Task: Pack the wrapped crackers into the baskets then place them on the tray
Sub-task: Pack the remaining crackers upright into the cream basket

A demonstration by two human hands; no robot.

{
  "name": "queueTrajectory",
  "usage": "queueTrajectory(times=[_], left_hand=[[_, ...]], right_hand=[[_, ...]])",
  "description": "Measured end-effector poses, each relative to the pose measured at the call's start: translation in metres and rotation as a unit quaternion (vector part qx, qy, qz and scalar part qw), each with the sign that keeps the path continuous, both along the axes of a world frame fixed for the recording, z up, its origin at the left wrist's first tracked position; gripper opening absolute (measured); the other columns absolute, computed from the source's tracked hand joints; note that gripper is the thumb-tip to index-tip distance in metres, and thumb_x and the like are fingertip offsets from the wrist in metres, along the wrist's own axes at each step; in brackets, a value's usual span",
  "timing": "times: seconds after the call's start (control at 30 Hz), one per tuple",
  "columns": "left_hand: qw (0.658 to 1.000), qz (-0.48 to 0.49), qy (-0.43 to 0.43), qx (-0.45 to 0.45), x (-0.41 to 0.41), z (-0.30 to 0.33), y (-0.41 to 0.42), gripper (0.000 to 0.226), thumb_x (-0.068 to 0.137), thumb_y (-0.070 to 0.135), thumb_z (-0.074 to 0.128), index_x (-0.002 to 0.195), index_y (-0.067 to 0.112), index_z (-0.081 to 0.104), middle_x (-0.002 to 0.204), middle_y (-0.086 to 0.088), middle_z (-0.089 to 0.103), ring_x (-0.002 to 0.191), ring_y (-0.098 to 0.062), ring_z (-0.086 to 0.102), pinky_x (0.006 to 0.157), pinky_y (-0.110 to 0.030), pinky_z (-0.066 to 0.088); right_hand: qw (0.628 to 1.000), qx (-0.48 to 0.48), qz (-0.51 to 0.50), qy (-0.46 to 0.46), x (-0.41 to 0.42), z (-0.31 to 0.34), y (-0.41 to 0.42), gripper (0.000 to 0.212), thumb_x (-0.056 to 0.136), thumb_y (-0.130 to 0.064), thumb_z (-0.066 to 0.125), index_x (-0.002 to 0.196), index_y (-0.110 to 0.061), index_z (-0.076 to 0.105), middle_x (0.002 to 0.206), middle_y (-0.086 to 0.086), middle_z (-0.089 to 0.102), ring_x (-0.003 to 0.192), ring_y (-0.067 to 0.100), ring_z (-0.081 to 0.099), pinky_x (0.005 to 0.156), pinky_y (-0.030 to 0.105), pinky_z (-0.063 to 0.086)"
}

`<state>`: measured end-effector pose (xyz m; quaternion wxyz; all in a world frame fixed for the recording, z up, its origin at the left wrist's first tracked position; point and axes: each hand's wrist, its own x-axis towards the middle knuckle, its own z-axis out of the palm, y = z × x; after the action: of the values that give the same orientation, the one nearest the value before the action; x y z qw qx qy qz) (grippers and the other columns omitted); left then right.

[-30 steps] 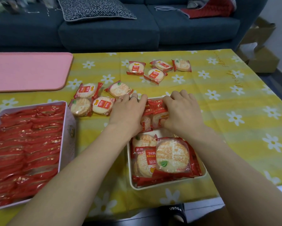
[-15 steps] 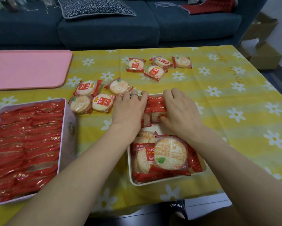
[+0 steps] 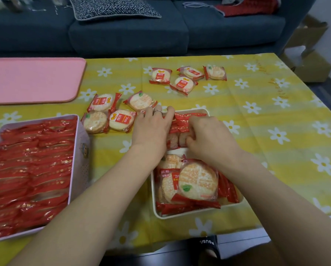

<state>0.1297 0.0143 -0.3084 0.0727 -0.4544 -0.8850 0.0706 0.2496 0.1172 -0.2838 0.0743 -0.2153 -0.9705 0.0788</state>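
head view: only camera, wide angle, looking down at worktop (image 3: 256,112) with yellow flowered cloth
left hand (image 3: 153,129): fingers curled over left end of upright packet row (image 3: 180,129) at far end of white basket (image 3: 199,215); gripping, likely bracing row so it stays on edge
right hand (image 3: 208,139): curled on right side of same row, thumb tucked against packets; gripping, likely squeezing row tight to open room
white basket: near edge of worktop, centre-right; near half holds flat-lying packets (image 3: 197,181) stacked loose on top of edge-on ones, probably parked there pending slotting
pink basket (image 3: 80,150): near left corner, packed full with packets on edge; judged done, not yet on tray
pink tray (image 3: 34,79): far left corner, nothing on it, well apart from both baskets
loose crackers, left group (image 3: 120,120): four packets just beside left hand, mid worktop, within reach for next fill
loose crackers, far group (image 3: 182,83): four packets toward far edge, centre
stage guess: second basket part filled, eight loose left, tray step pending
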Motion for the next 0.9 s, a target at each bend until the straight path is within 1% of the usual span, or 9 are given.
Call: queueTrajectory(times=[0.07, 0.13, 0.2, 0.27, 0.37, 0.43, 0.57, 0.77, 0.9], left_hand=[[1.0, 0.002, -0.001, 0.003, -0.002, -0.001, 0.0, 0.095, 0.076, 0.031, 0.079, 0.149, 0.02, 0.018, 0.148, -0.016, 0.038, 0.132, -0.034, 0.042, 0.1, -0.039, 0.04], [1.0, 0.002, -0.004, -0.001, -0.002, -0.001, 0.0, 0.097, 0.076, 0.03, 0.08, 0.149, 0.02, 0.018, 0.147, -0.016, 0.038, 0.131, -0.033, 0.042, 0.1, -0.039, 0.041], [1.0, 0.003, -0.004, -0.004, -0.001, 0.0, 0.0, 0.095, 0.076, 0.027, 0.079, 0.149, 0.02, 0.018, 0.145, -0.016, 0.039, 0.13, -0.033, 0.042, 0.099, -0.039, 0.041], [1.0, 0.006, -0.007, -0.006, 0.0, 0.001, 0.001, 0.093, 0.077, 0.023, 0.078, 0.149, 0.019, 0.019, 0.145, -0.016, 0.04, 0.13, -0.034, 0.042, 0.099, -0.039, 0.041], [1.0, 0.005, -0.006, -0.007, 0.0, 0.002, 0.001, 0.094, 0.077, 0.023, 0.078, 0.149, 0.019, 0.018, 0.145, -0.016, 0.039, 0.13, -0.034, 0.042, 0.099, -0.04, 0.041], [1.0, 0.004, -0.008, -0.01, 0.0, 0.001, 0.0, 0.097, 0.076, 0.026, 0.079, 0.15, 0.019, 0.016, 0.148, -0.017, 0.037, 0.132, -0.034, 0.041, 0.101, -0.04, 0.04], [1.0, 0.014, -0.023, -0.017, -0.001, 0.003, -0.001, 0.104, 0.073, 0.027, 0.081, 0.153, 0.02, 0.014, 0.15, -0.018, 0.035, 0.134, -0.035, 0.039, 0.104, -0.04, 0.039], [1.0, 0.013, -0.017, -0.013, 0.001, 0.004, 0.0, 0.092, 0.079, 0.017, 0.075, 0.15, 0.018, 0.018, 0.146, -0.018, 0.039, 0.13, -0.035, 0.043, 0.101, -0.04, 0.041], [0.999, 0.011, -0.03, -0.012, -0.002, 0.004, -0.002, 0.101, 0.076, 0.022, 0.079, 0.152, 0.02, 0.014, 0.15, -0.018, 0.037, 0.133, -0.035, 0.041, 0.104, -0.041, 0.04]], right_hand=[[1.0, -0.024, 0.002, 0.008, 0.0, 0.001, -0.003, 0.013, 0.087, -0.024, 0.054, 0.081, -0.017, 0.045, 0.081, 0.008, 0.058, 0.08, 0.034, 0.058, 0.062, 0.038, 0.043], [1.0, -0.029, -0.003, 0.007, -0.001, 0.0, -0.004, 0.011, 0.088, -0.023, 0.052, 0.082, -0.014, 0.053, 0.083, 0.011, 0.063, 0.081, 0.035, 0.06, 0.065, 0.039, 0.048], [0.999, -0.038, -0.012, -0.011, -0.002, -0.004, -0.003, 0.017, 0.088, -0.021, 0.049, 0.084, -0.011, 0.062, 0.083, 0.01, 0.067, 0.08, 0.033, 0.062, 0.066, 0.038, 0.051], [0.998, -0.061, -0.013, -0.027, -0.002, -0.007, -0.002, 0.023, 0.085, -0.021, 0.046, 0.083, -0.014, 0.067, 0.081, 0.007, 0.068, 0.077, 0.03, 0.064, 0.068, 0.038, 0.054], [0.993, -0.1, -0.007, -0.058, -0.002, -0.011, -0.001, 0.023, 0.075, -0.016, 0.046, 0.08, -0.017, 0.068, 0.079, 0.004, 0.07, 0.075, 0.027, 0.065, 0.068, 0.038, 0.057], [0.99, -0.111, -0.005, -0.086, -0.001, -0.01, -0.001, 0.025, 0.073, -0.01, 0.048, 0.082, -0.018, 0.069, 0.082, 0.004, 0.071, 0.078, 0.028, 0.066, 0.071, 0.038, 0.057], [0.984, -0.125, -0.003, -0.125, -0.002, -0.008, -0.005, 0.027, 0.076, -0.006, 0.05, 0.091, -0.015, 0.07, 0.091, 0.008, 0.072, 0.088, 0.03, 0.065, 0.078, 0.039, 0.055], [0.978, -0.162, -0.023, -0.133, -0.004, -0.001, -0.009, 0.029, 0.079, -0.001, 0.048, 0.098, -0.007, 0.069, 0.098, 0.011, 0.071, 0.094, 0.031, 0.064, 0.083, 0.041, 0.054], [0.973, -0.173, -0.024, -0.152, -0.004, 0.001, -0.009, 0.026, 0.082, -0.003, 0.048, 0.099, -0.008, 0.068, 0.103, 0.01, 0.07, 0.098, 0.03, 0.063, 0.086, 0.04, 0.053]])
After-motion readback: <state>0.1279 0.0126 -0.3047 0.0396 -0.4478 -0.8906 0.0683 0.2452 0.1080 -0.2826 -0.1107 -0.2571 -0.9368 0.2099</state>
